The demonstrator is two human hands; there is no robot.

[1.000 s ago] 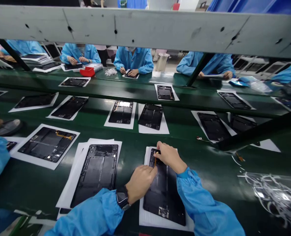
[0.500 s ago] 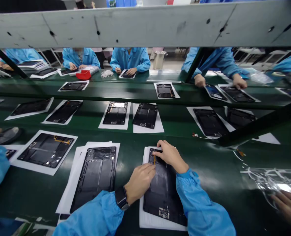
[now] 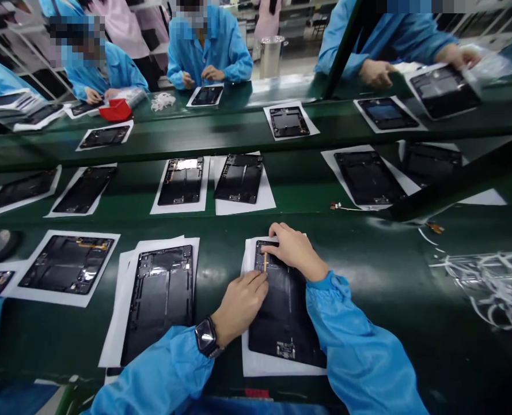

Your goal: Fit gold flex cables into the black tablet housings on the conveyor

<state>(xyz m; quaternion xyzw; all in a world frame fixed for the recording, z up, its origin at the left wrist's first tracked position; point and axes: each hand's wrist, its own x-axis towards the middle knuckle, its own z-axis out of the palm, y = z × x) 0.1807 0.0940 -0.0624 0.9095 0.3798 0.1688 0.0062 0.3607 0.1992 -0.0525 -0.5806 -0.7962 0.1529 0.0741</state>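
Observation:
In front of me a black tablet back housing [image 3: 281, 314] lies on white paper sheets [image 3: 251, 364]. A thin orange flex cable [image 3: 265, 263] runs along its upper left part. My left hand [image 3: 242, 302], with a watch at the wrist, pinches the cable's lower end. From the other side my right hand [image 3: 296, 251] reaches over the housing's top, its thumb on the cable's upper end and its fingers curled at the top edge. The fingertips cover both cable ends. Left of my hands another housing [image 3: 158, 302] rests on paper.
A housing with an orange cable [image 3: 68, 262] lies farther left. Tangled white strips [image 3: 497, 282] lie at right. Several housings sit on the green belt [image 3: 299, 190] beyond. A dark slanted post [image 3: 458, 178] stands at right. Co-workers in blue sit across.
My view has tilted upward, and the overhead beam has left it. Both my hands stay at the flex cable. Across the line at right, a co-worker has lifted a housing with its paper.

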